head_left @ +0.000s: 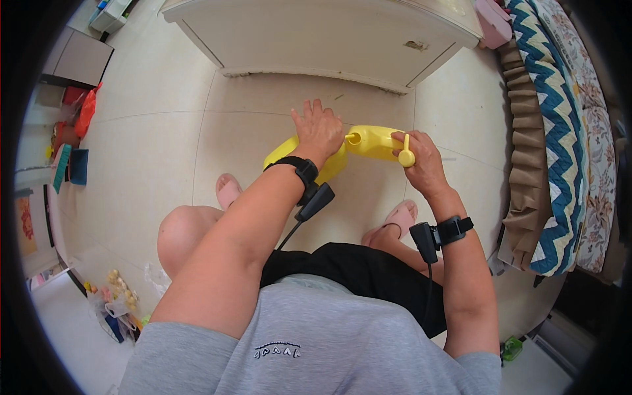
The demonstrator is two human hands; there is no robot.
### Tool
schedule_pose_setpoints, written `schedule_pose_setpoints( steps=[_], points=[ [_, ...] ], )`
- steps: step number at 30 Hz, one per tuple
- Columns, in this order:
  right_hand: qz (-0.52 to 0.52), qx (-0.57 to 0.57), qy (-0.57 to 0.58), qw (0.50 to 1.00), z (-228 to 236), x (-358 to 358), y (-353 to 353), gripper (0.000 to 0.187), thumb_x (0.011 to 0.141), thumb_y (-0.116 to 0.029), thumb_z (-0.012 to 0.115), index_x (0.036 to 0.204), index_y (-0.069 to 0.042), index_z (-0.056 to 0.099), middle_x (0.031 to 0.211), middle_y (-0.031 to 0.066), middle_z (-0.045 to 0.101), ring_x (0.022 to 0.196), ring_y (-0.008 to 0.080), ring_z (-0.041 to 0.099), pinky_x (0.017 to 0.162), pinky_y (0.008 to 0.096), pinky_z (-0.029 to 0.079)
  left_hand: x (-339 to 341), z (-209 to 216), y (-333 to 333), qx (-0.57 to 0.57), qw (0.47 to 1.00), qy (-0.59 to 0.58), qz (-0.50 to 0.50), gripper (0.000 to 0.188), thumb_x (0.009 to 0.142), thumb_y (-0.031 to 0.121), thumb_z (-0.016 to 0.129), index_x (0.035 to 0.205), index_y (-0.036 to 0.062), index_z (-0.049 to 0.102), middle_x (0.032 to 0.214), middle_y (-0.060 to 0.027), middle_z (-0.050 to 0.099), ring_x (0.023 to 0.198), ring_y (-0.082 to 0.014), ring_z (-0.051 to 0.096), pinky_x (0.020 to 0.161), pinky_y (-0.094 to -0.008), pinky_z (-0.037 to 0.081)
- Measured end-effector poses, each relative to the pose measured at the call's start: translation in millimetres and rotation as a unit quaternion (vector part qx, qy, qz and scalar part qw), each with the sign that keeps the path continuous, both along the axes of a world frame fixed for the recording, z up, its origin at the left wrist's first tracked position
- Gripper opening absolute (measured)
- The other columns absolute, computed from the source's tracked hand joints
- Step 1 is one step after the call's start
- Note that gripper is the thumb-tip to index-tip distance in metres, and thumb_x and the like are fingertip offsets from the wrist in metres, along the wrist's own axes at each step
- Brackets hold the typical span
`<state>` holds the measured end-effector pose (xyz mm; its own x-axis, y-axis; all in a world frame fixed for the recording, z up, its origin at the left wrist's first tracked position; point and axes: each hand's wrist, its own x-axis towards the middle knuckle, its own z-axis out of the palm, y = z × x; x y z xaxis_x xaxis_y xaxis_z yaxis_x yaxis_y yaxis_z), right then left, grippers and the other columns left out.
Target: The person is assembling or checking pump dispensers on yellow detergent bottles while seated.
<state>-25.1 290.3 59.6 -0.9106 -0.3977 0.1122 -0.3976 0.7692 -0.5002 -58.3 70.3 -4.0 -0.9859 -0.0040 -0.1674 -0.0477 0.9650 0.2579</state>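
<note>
Two yellow plastic pieces lie low in front of me, between my feet and the cabinet; I cannot tell whether they are joined. My left hand (317, 131) reaches over the left yellow piece (280, 153) with its fingers spread, hiding much of it. The right piece is a yellow container (376, 143) with a round opening at its left end, and a thin yellow bit shows there beside my left hand. My right hand (421, 161) grips its right end. A stalk with a round yellow knob (407, 158) shows against those fingers.
A white cabinet (316, 46) stands ahead on the tiled floor (151, 145). A bed with a zigzag cover (550, 131) is at the right. Dustpan (78, 166), red bag (85, 113) and several bagged items (118, 296) are leftward. Pink slippers (401, 214) are on my feet.
</note>
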Motion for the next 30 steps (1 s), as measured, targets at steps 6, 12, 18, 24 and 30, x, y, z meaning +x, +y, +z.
schedule_pose_setpoints(
  steps=[6, 12, 18, 24, 30],
  points=[
    [-0.005, 0.000, -0.006, 1.000, 1, 0, -2, 0.027, 0.076, -0.003, 0.062, 0.103, -0.008, 0.062, 0.096, 0.0103, 0.060, 0.093, 0.0302, 0.055, 0.080, 0.0383, 0.047, 2, 3, 0, 0.018, 1.000, 0.003, -0.003, 0.042, 0.092, 0.031, 0.038, 0.109, -0.0001, 0.060, 0.137, -0.0200, 0.040, 0.131, -0.0366, 0.030, 0.102, -0.0620, 0.022],
    [-0.002, -0.001, 0.018, 1.000, 5, 1, -5, 0.031, 0.074, 0.001, 0.060, 0.104, -0.008, 0.062, 0.095, 0.0101, 0.060, 0.093, 0.0303, 0.056, 0.080, 0.0385, 0.048, 3, 1, -1, 0.000, 1.000, 0.020, -0.019, 0.040, 0.092, 0.030, 0.039, 0.107, 0.0003, 0.061, 0.134, -0.0205, 0.042, 0.130, -0.0373, 0.032, 0.102, -0.0620, 0.023],
    [0.007, 0.001, 0.029, 1.000, 4, -1, -9, 0.034, 0.071, 0.003, 0.059, 0.103, -0.007, 0.062, 0.094, 0.0104, 0.060, 0.092, 0.0307, 0.056, 0.080, 0.0388, 0.048, 0, -6, 1, -0.054, 0.997, 0.043, -0.033, 0.036, 0.091, 0.026, 0.041, 0.104, 0.0013, 0.063, 0.132, -0.0189, 0.045, 0.128, -0.0389, 0.035, 0.098, -0.0640, 0.028],
    [-0.008, 0.004, 0.031, 0.999, 6, 2, -7, 0.035, 0.069, 0.005, 0.059, 0.101, -0.008, 0.063, 0.092, 0.0101, 0.060, 0.090, 0.0315, 0.056, 0.080, 0.0392, 0.047, -3, 13, 1, -0.015, 0.998, -0.028, -0.062, 0.034, 0.090, 0.025, 0.043, 0.108, 0.0034, 0.063, 0.131, -0.0202, 0.045, 0.127, -0.0385, 0.035, 0.099, -0.0633, 0.027],
    [0.025, 0.010, 0.040, 0.999, 8, 1, -10, 0.032, 0.073, 0.002, 0.060, 0.103, -0.008, 0.061, 0.096, 0.0115, 0.059, 0.091, 0.0310, 0.056, 0.078, 0.0383, 0.048, -2, 1, 2, -0.059, 0.997, 0.019, -0.049, 0.034, 0.091, 0.025, 0.043, 0.106, 0.0027, 0.063, 0.129, -0.0185, 0.046, 0.126, -0.0381, 0.036, 0.097, -0.0624, 0.030]
  ],
)
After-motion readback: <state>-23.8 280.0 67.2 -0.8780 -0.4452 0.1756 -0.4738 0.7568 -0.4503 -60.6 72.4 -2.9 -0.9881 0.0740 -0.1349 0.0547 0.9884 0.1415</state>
